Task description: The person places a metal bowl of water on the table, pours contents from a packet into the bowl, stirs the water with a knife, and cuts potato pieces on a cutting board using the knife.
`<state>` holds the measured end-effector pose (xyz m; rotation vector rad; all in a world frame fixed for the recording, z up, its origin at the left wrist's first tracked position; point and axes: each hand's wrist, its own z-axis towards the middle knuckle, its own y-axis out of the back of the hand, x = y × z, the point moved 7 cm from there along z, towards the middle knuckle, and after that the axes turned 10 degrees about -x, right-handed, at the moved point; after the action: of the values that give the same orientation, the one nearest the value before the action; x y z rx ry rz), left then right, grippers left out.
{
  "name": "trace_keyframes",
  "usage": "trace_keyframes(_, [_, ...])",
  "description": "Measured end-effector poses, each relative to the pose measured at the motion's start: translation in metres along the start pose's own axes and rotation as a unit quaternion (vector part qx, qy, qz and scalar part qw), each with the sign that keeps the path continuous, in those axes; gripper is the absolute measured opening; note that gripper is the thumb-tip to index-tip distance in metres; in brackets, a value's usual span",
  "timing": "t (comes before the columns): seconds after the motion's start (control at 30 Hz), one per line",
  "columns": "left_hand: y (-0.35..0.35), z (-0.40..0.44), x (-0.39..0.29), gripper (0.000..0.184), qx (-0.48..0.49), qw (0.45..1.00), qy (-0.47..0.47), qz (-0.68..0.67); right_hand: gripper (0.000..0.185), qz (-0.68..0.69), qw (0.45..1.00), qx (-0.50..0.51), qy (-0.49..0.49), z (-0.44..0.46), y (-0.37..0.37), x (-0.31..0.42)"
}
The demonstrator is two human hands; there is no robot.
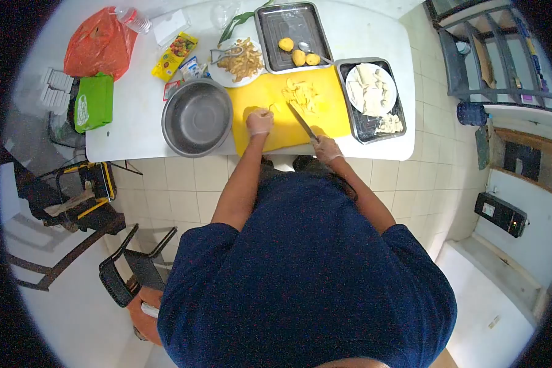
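Note:
My right hand (328,149), in a clear glove, grips a knife (303,122) by its handle. The blade slants over the yellow cutting board (249,97), its tip close to a pile of cut potato strips (302,95). My left hand (260,121), gloved too, rests on the board left of the blade with its fingers curled closed. Beside its fingertips lies a small potato piece (274,108); whatever the fingers hold is hidden. Beyond the board, a dark tray (276,37) carries several peeled potatoes (299,57) and a spoon (305,46).
Left of the board stands a grey metal bowl (197,118). Behind it, a plate (222,76) bears peelings and a peeler (226,54). On the right, another tray (367,134) holds a plate of white pieces (371,90). Red (101,44) and green (94,103) bags sit far left.

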<state>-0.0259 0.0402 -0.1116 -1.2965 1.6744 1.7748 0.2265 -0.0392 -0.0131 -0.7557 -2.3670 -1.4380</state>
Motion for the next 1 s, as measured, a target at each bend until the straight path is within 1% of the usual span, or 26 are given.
trace_keyframes(0.03, [-0.016, 0.006, 0.036, 0.025, 0.017, 0.998, 0.049, -0.038, 0.039, -0.005, 1.0, 0.011, 0.004, 0.001, -0.005, 0.001])
trace_keyframes(0.07, [-0.026, 0.008, 0.056, 0.021, 0.034, 0.992, 0.097, -0.077, 0.039, -0.01, 1.0, 0.023, 0.008, 0.003, -0.012, 0.0])
trace_keyframes(0.1, [-0.027, 0.007, 0.053, 0.02, 0.046, 0.984, 0.124, -0.122, 0.038, -0.016, 0.999, 0.033, 0.012, 0.005, -0.015, 0.003])
trace_keyframes(0.2, [-0.026, -0.003, 0.043, 0.017, 0.081, 0.942, 0.203, -0.256, 0.037, -0.013, 0.995, 0.031, 0.099, 0.009, -0.019, 0.025])
trace_keyframes(0.27, [-0.022, -0.005, 0.03, 0.015, 0.098, 0.9, 0.252, -0.342, 0.035, -0.018, 0.996, 0.032, 0.082, 0.012, -0.012, 0.042])
trace_keyframes(0.3, [-0.019, -0.005, 0.027, 0.018, 0.099, 0.925, 0.238, -0.279, 0.034, -0.021, 0.997, 0.033, 0.073, 0.012, -0.008, 0.052])
trace_keyframes(0.37, [-0.017, -0.005, 0.017, 0.025, 0.103, 0.961, 0.207, -0.15, 0.035, -0.039, 0.997, 0.028, 0.063, 0.014, -0.003, 0.065])
trace_keyframes(0.4, [-0.004, -0.003, -0.005, 0.026, 0.063, 0.987, 0.134, -0.06, 0.035, -0.048, 0.997, 0.023, 0.057, 0.016, 0.0, 0.066])
trace_keyframes(0.43, [0.014, -0.005, -0.035, 0.028, 0.022, 0.998, 0.059, 0.03, 0.036, -0.046, 0.998, 0.019, 0.048, 0.016, 0.001, 0.065])
trace_keyframes(0.47, [0.027, -0.006, -0.058, 0.029, -0.019, 0.993, -0.015, 0.12, 0.036, -0.043, 0.998, 0.016, 0.04, 0.016, 0.002, 0.064])
trace_keyframes(0.5, [0.028, -0.004, -0.072, 0.029, -0.031, 0.988, -0.097, 0.12, 0.037, -0.04, 0.999, 0.013, 0.033, 0.017, 0.003, 0.063])
trace_keyframes(0.57, [0.032, -0.011, -0.094, 0.027, -0.051, 0.958, -0.254, 0.118, 0.037, -0.015, 1.0, -0.001, 0.004, 0.013, 0.007, 0.054])
trace_keyframes(0.6, [0.03, -0.011, -0.094, 0.026, -0.036, 0.955, -0.264, 0.132, 0.037, -0.002, 1.0, -0.011, -0.012, 0.011, 0.01, 0.047])
trace_keyframes(0.67, [0.027, -0.012, -0.094, 0.026, -0.003, 0.945, -0.286, 0.158, 0.038, 0.012, 1.0, -0.012, -0.004, 0.007, 0.012, 0.039])
trace_keyframes(0.77, [0.014, -0.004, -0.065, 0.028, 0.061, 0.97, -0.197, 0.127, 0.038, 0.009, 1.0, -0.005, -0.008, 0.004, 0.011, 0.032])
trace_keyframes(0.87, [0.008, -0.006, -0.046, 0.029, 0.074, 0.983, -0.12, 0.118, 0.039, 0.016, 1.0, -0.001, -0.002, 0.002, 0.003, 0.025])
trace_keyframes(0.97, [0.014, -0.008, -0.031, 0.027, 0.026, 0.995, -0.029, 0.094, 0.038, 0.038, 0.999, 0.005, 0.016, 0.002, -0.004, 0.03])
trace_keyframes(1.0, [0.008, -0.006, -0.02, 0.028, 0.035, 0.993, -0.003, 0.108, 0.038, 0.045, 0.999, 0.008, 0.022, 0.002, -0.005, 0.034])
